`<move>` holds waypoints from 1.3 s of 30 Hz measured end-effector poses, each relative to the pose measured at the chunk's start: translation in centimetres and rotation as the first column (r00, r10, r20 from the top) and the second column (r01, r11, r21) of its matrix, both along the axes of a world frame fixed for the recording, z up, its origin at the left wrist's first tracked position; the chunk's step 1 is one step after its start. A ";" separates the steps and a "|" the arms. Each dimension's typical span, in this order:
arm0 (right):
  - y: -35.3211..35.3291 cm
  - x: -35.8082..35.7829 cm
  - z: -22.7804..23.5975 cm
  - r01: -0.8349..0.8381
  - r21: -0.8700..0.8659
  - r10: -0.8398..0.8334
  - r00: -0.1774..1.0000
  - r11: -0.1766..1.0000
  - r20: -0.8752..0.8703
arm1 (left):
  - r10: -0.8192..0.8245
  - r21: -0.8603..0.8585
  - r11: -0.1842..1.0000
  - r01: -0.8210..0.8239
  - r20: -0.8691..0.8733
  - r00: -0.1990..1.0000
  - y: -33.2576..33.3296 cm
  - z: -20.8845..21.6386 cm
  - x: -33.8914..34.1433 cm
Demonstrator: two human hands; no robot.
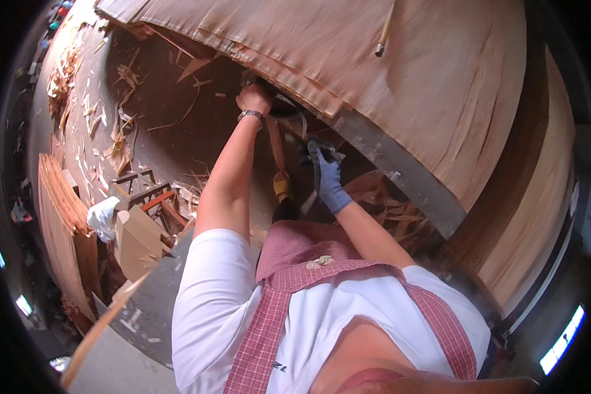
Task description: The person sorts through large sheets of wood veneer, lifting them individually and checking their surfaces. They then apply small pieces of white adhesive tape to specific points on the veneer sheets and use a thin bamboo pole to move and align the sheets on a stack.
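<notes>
A stack of thin wood veneer sheets (433, 98) lies on a dark grey table (400, 161), its ragged near edge overhanging. My bare left hand (255, 98), with a band at the wrist, reaches up to that edge; its fingers run into shadow and I cannot see whether they grip the veneer. My right hand (327, 172), in a blue glove with a dark palm, is in front of the table's side, lower than my left. Its fingers are curled in, and what they hold, if anything, is too dark to name. A pale curved strip (303, 125) shows between the hands.
A thin stick with a dark tip (384, 39) lies on the veneer. Torn wood scraps (119, 148) litter the floor at left. Another veneer stack (62, 217) stands at far left, near a metal frame (144, 187) and a cardboard piece (138, 243). More sheets (532, 190) are at right.
</notes>
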State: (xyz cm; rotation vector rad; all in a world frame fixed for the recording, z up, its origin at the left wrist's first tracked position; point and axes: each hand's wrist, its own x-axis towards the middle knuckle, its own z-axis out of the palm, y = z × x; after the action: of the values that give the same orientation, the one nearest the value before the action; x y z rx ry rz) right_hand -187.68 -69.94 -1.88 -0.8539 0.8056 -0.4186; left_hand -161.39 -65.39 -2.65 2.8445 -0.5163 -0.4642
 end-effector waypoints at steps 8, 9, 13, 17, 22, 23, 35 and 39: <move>1.8 13.4 -3.1 0.489 -0.075 -0.493 0.868 0.869 -0.060 | -0.224 0.117 0.966 0.228 -0.052 0.973 -1.0 0.1 2.0; 1.9 13.9 -2.9 0.463 -0.132 -0.479 0.867 0.876 -0.137 | -0.230 0.123 0.965 0.232 -0.032 0.973 -1.0 -0.3 2.3; 1.2 14.6 -2.4 0.302 -0.224 -0.363 0.875 0.927 -0.321 | -0.254 0.033 0.966 0.255 0.270 0.929 2.5 -1.1 5.2; 0.5 15.1 -6.2 0.467 -0.271 -0.529 0.816 0.841 -0.235 | -0.319 0.392 0.919 0.038 0.685 0.655 9.2 7.4 15.6; 0.0 14.7 -3.9 0.190 -0.144 -0.203 0.975 0.971 -0.085 | -0.069 0.176 0.971 -0.164 0.857 0.511 32.1 21.3 24.7; -0.9 13.7 -4.3 0.030 0.033 -0.028 0.999 0.999 -0.040 | 0.042 0.097 0.974 -0.205 0.813 0.580 34.4 23.3 24.1; 7.7 2.0 14.5 -0.702 -0.520 0.873 0.417 0.486 0.253 | 0.250 -0.675 0.684 -0.276 -0.138 0.958 18.9 24.0 -21.1; 3.4 -6.0 17.1 -0.892 -0.298 0.940 0.307 0.339 0.151 | 0.297 -0.763 0.507 -0.401 -0.282 0.912 17.2 25.9 -30.1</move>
State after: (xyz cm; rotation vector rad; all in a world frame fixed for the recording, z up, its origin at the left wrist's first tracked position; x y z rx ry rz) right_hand -193.64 -66.50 15.18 -1.2300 -0.1317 0.4628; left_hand -191.46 -48.15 23.22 1.9104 -0.0528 -0.2136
